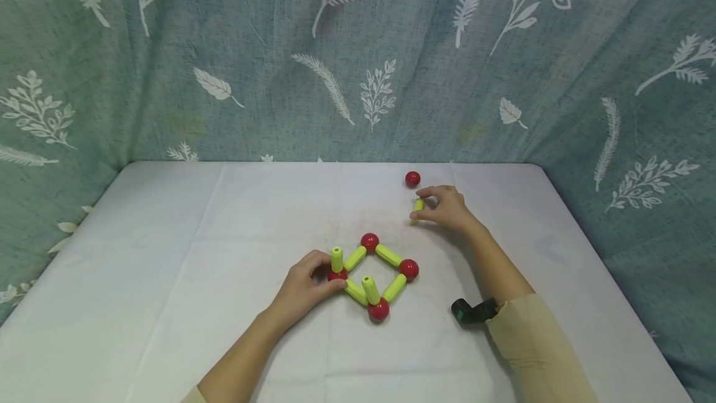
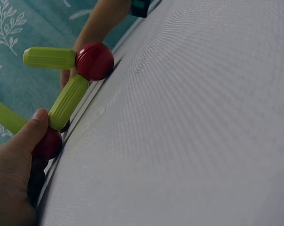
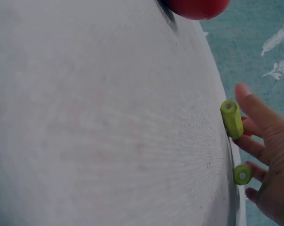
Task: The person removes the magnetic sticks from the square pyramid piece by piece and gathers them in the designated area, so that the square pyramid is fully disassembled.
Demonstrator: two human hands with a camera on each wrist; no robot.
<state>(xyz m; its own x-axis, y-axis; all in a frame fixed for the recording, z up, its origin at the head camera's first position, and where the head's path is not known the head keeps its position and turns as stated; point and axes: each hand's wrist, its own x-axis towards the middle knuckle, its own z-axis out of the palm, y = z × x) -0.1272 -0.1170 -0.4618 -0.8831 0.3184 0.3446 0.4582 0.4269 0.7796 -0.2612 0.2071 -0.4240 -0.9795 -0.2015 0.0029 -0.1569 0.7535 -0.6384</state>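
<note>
"Fingers and thumb of the left hand (image 1: 304, 282) are bent round something, just below and left of the frame's centre?"

"Yes, pinching a red ball (image 1: 337, 275). A green stick (image 1: 337, 259) stands up from it, and that ball is the left corner of a square of sticks and balls (image 1: 388, 255) on the white table (image 1: 168, 303)."

"And moving right?"

"The far corner ball (image 1: 370, 242) is near the middle; lower down, the near corner ball (image 1: 378, 311) carries a second standing stick (image 1: 370, 289), leaning slightly left. The right corner ball (image 1: 409, 269) comes next."

"What's above that, right of centre?"

"A loose ball (image 1: 413, 179), well apart from the square. Just below it is a loose stick (image 1: 419, 204), with the right hand's (image 1: 444, 207) thumb and forefinger curled about it, partly spread."

"The right wrist view shows another stick (image 3: 242, 174), lower right, by the lower fingers. Held too?"

"I can't tell. There's a dark strap (image 1: 474, 312) at that wrist, lower right of the head view."
</note>
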